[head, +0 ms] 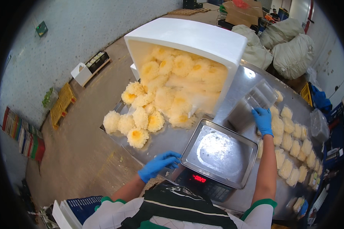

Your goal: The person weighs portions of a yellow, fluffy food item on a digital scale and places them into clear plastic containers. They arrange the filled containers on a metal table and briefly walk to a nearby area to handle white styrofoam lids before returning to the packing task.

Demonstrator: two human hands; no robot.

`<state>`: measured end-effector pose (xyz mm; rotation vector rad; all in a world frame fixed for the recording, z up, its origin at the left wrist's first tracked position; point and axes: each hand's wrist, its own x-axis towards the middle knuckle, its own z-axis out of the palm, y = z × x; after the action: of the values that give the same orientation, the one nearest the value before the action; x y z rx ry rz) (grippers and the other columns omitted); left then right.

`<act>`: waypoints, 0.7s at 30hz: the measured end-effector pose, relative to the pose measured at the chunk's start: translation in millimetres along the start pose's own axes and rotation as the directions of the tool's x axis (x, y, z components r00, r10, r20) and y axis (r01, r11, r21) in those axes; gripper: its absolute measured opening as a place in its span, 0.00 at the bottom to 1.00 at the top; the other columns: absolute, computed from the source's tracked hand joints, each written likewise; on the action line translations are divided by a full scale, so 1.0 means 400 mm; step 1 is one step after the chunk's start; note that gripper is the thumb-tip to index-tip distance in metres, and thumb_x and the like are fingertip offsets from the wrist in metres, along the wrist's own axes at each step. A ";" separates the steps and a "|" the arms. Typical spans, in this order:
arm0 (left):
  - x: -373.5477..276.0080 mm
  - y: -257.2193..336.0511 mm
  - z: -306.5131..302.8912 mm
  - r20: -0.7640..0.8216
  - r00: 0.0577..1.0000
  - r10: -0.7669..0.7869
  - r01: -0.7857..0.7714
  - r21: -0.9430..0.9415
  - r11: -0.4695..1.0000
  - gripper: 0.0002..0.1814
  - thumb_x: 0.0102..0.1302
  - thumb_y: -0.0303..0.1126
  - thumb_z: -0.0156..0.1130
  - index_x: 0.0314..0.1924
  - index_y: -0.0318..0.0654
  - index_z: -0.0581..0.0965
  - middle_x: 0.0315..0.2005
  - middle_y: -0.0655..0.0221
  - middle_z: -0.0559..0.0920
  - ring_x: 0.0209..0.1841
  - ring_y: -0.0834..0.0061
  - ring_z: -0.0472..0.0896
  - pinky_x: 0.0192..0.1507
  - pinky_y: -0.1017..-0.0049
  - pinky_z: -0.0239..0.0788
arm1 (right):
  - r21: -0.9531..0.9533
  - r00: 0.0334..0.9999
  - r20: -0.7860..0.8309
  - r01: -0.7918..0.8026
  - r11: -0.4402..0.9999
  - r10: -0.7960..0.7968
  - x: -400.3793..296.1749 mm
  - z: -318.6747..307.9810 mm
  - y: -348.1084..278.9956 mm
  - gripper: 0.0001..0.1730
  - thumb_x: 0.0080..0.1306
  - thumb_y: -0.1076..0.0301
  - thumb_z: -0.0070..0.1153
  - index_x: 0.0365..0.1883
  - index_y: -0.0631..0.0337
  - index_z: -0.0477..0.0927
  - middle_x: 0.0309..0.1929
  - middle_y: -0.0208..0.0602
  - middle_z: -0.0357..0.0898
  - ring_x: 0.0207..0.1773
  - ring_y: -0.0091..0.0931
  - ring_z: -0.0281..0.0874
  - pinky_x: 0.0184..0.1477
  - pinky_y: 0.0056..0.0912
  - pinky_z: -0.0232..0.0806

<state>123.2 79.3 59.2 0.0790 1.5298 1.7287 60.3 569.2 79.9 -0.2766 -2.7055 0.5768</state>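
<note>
My right hand (262, 121), in a blue glove, grips the near edge of a stack of clear plastic containers (252, 100) right of the scale. My left hand (161, 164), also gloved, holds nothing; its fingertips are beside the left corner of a shallow metal tray (218, 154). That tray is bare and sits on a digital scale (205, 184) with a lit red display. Beyond it, a white foam box (186, 30) lies on its side, mouth towards me. Pale yellow snow fungus heads (179, 100) fill it and spill onto the steel table (167, 136).
Several packed containers of snow fungus (289, 146) stand in rows at the right. Large woven sacks (293, 55) lie beyond the table. Blue crates (335, 154) line the right side. On the floor at left are a yellow pallet (62, 104) and stacked crates (24, 134).
</note>
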 end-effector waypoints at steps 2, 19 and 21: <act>0.014 -0.008 -0.093 -0.043 0.999 -0.002 0.000 -0.050 0.999 0.17 0.71 0.35 0.53 0.55 0.36 0.74 0.42 0.66 0.79 0.41 0.78 0.78 0.47 0.78 0.71 | 0.228 0.989 0.069 -0.144 0.963 0.132 0.005 -0.022 0.028 0.14 0.63 0.62 0.57 0.43 0.59 0.83 0.40 0.39 0.83 0.41 0.31 0.79 0.55 0.33 0.64; 0.666 0.204 -0.183 -0.092 0.786 0.611 -0.082 0.965 0.251 0.44 0.53 0.36 0.67 0.69 0.50 0.57 0.61 0.48 0.64 0.61 0.45 0.62 0.59 0.58 0.64 | 0.006 0.998 0.053 -0.013 1.000 0.013 -0.579 0.098 -0.510 0.17 0.55 0.73 0.61 0.45 0.51 0.82 0.48 0.34 0.78 0.58 0.37 0.70 0.67 0.48 0.53; 0.676 0.216 -0.226 -0.104 0.816 0.569 -0.122 0.930 0.346 0.44 0.52 0.35 0.66 0.69 0.50 0.57 0.60 0.48 0.64 0.61 0.45 0.62 0.59 0.58 0.64 | 0.111 0.985 -0.066 -0.151 0.982 0.159 -0.590 0.103 -0.538 0.17 0.55 0.74 0.61 0.45 0.53 0.82 0.50 0.35 0.77 0.60 0.38 0.68 0.66 0.46 0.55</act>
<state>-151.2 171.6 -11.5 0.6978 2.8443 0.9795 236.2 299.9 64.8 -0.4744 -2.5869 0.7372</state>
